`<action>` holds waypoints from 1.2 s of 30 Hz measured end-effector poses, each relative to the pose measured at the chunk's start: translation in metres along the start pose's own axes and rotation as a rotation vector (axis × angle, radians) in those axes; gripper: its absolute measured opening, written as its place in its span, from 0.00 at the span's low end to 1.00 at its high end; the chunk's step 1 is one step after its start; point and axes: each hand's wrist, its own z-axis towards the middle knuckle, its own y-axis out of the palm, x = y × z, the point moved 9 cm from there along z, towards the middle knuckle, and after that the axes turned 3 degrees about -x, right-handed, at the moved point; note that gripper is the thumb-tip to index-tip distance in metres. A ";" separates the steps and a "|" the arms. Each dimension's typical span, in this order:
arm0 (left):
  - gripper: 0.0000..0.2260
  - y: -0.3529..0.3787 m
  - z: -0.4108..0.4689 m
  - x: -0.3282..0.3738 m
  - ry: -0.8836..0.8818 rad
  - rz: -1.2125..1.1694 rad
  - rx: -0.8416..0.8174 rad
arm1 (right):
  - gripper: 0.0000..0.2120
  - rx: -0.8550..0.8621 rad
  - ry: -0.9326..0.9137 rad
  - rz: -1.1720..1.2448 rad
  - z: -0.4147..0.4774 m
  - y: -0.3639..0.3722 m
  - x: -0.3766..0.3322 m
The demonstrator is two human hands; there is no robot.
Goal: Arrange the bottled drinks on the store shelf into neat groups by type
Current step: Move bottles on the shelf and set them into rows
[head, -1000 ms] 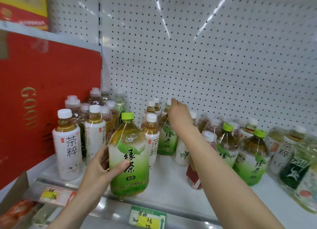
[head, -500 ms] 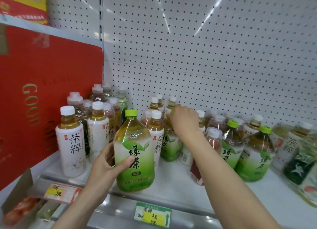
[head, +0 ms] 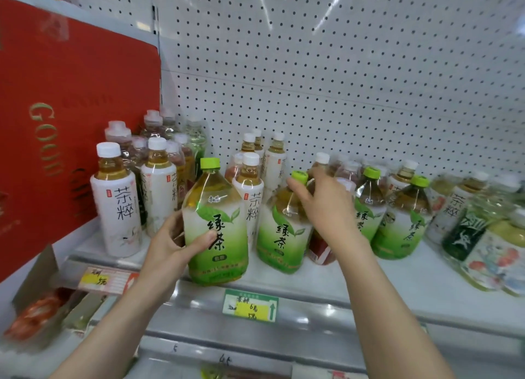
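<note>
shelf (head: 369,276) front: two tea bottles (head: 217,225) (head: 284,230) side by side | price tag (head: 250,304) below

red box (head: 71,94) left | pegboard (head: 341,66) behind | price tag (head: 250,304) front

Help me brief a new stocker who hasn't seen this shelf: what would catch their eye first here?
Two hands at the shelf front, each on a large green-capped tea bottle: the left hand wraps the front bottle, the right hand grips the neck of the second bottle beside it. On the far left stands a big red box, with white-labelled tea bottles beside it.
</note>
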 end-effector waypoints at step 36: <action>0.35 0.374 -0.141 -0.004 -0.016 -0.158 -0.474 | 0.33 0.286 0.339 0.470 -0.247 -0.230 0.319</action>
